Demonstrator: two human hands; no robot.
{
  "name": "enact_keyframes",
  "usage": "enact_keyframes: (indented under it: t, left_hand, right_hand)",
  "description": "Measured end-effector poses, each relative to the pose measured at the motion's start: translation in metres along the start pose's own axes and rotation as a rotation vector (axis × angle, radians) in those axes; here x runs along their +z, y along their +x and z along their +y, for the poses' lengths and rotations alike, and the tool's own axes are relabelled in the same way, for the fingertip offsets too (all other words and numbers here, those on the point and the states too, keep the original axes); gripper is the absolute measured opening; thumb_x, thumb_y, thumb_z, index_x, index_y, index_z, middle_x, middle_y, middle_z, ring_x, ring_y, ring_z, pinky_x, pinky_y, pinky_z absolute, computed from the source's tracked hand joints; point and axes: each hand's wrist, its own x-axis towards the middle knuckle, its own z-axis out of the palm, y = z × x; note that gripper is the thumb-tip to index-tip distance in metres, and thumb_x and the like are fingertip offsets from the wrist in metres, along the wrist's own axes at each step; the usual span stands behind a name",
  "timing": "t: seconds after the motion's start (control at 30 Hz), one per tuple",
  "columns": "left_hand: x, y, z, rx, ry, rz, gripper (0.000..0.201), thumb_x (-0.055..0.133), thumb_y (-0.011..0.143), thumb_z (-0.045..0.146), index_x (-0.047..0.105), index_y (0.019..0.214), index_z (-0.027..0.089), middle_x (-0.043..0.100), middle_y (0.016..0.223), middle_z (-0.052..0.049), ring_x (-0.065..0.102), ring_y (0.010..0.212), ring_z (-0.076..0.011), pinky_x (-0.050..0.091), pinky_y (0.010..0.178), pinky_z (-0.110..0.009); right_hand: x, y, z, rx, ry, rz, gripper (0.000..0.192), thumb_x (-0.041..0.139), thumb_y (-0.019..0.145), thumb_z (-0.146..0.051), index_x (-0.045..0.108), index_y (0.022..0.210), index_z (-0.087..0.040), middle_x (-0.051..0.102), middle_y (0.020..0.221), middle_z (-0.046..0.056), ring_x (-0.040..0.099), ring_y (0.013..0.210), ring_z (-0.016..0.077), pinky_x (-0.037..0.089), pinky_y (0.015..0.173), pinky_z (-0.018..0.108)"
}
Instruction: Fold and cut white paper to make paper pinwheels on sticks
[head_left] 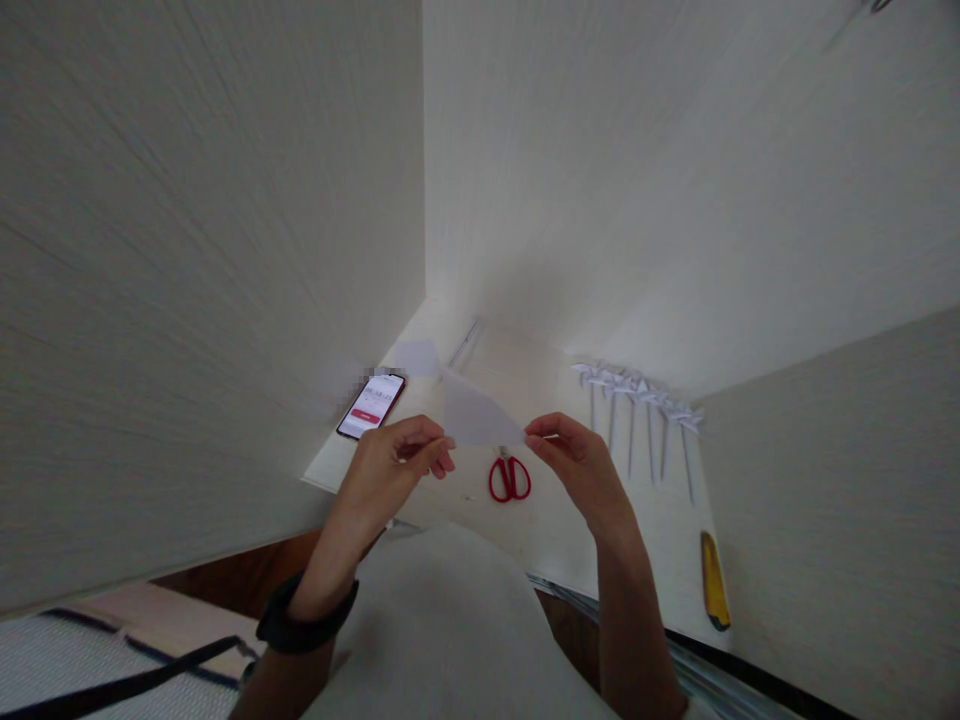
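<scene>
A thin white sheet of paper [480, 412], roughly triangular in outline, is held up above the table. My left hand [397, 465] pinches its near left corner between thumb and fingers. At the right corner, my right hand [577, 462] grips it with the fingertips. Below the paper lie scissors with red handles [510, 479], their blades hidden beneath it. Another piece of white paper [417, 357] rests on the table behind my left hand, beside a few thin white sticks [464, 341].
Several white paper pinwheels on sticks [637, 390] lie in a row at the right. A yellow utility knife [715, 582] is near the right edge of the white table [555, 535]. A phone [371, 405] lies at the left. Pale walls enclose the back and both sides.
</scene>
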Motion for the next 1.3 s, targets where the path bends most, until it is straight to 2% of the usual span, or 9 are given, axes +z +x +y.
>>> enact_keyframes:
  t: [0.27, 0.43, 0.57, 0.73, 0.97, 1.17, 1.3]
  left_hand:
    - [0.001, -0.001, 0.003, -0.002, -0.022, -0.013, 0.018, 0.064, 0.075, 0.027, 0.063, 0.060, 0.018, 0.066, 0.057, 0.000, 0.060, 0.053, -0.0116, 0.049, 0.055, -0.022]
    - [0.003, -0.001, 0.003, 0.046, 0.061, 0.005, 0.018, 0.061, 0.077, 0.027, 0.063, 0.061, 0.018, 0.068, 0.058, 0.000, 0.062, 0.054, -0.0129, 0.049, 0.057, -0.023]
    - [0.009, -0.004, 0.007, 0.076, 0.172, -0.034, 0.018, 0.059, 0.080, 0.026, 0.063, 0.064, 0.019, 0.069, 0.058, 0.001, 0.064, 0.055, -0.0133, 0.046, 0.058, -0.022]
    - [0.016, -0.010, 0.013, 0.108, 0.323, -0.079, 0.020, 0.055, 0.084, 0.026, 0.062, 0.066, 0.020, 0.070, 0.062, 0.002, 0.066, 0.061, -0.0145, 0.043, 0.061, -0.023]
    - [0.015, -0.012, 0.016, 0.140, 0.410, -0.045, 0.020, 0.053, 0.085, 0.028, 0.062, 0.068, 0.021, 0.070, 0.062, 0.003, 0.065, 0.061, -0.0153, 0.041, 0.062, -0.024]
    - [0.013, -0.013, 0.014, 0.153, 0.518, -0.069, 0.019, 0.052, 0.086, 0.025, 0.062, 0.070, 0.021, 0.071, 0.065, 0.002, 0.065, 0.064, -0.0162, 0.039, 0.063, -0.024]
    - [0.013, -0.015, 0.013, 0.158, 0.572, -0.097, 0.019, 0.052, 0.087, 0.024, 0.062, 0.071, 0.020, 0.071, 0.067, 0.001, 0.066, 0.065, -0.0168, 0.039, 0.063, -0.025]
  right_hand:
    - [0.001, 0.001, -0.004, -0.055, -0.015, 0.050, 0.008, 0.067, 0.075, -0.028, 0.064, 0.072, -0.021, 0.067, 0.073, 0.000, 0.063, 0.073, 0.0161, 0.049, 0.072, 0.029]
    - [-0.001, 0.001, -0.008, -0.063, -0.071, 0.038, 0.007, 0.067, 0.076, -0.028, 0.067, 0.076, -0.021, 0.070, 0.079, 0.001, 0.065, 0.079, 0.0179, 0.050, 0.078, 0.032]
    - [0.004, 0.004, -0.015, -0.109, -0.075, 0.025, 0.008, 0.067, 0.077, -0.028, 0.069, 0.082, -0.022, 0.071, 0.085, 0.002, 0.065, 0.084, 0.0180, 0.049, 0.081, 0.032]
    - [0.015, 0.007, -0.021, -0.091, -0.044, 0.033, 0.010, 0.069, 0.074, -0.031, 0.066, 0.074, -0.022, 0.069, 0.077, 0.001, 0.063, 0.078, 0.0172, 0.049, 0.075, 0.030]
    - [0.023, 0.007, -0.022, -0.090, -0.014, 0.126, 0.013, 0.069, 0.072, -0.031, 0.062, 0.066, -0.021, 0.065, 0.068, -0.001, 0.060, 0.070, 0.0157, 0.047, 0.068, 0.028]
    - [0.022, 0.007, -0.026, -0.050, 0.058, 0.004, 0.012, 0.070, 0.070, -0.031, 0.067, 0.076, -0.022, 0.069, 0.077, 0.000, 0.061, 0.072, 0.0160, 0.047, 0.065, 0.027]
    - [0.024, 0.007, -0.029, -0.018, 0.100, 0.033, 0.012, 0.072, 0.066, -0.032, 0.066, 0.069, -0.022, 0.067, 0.069, 0.000, 0.059, 0.066, 0.0155, 0.046, 0.062, 0.027]
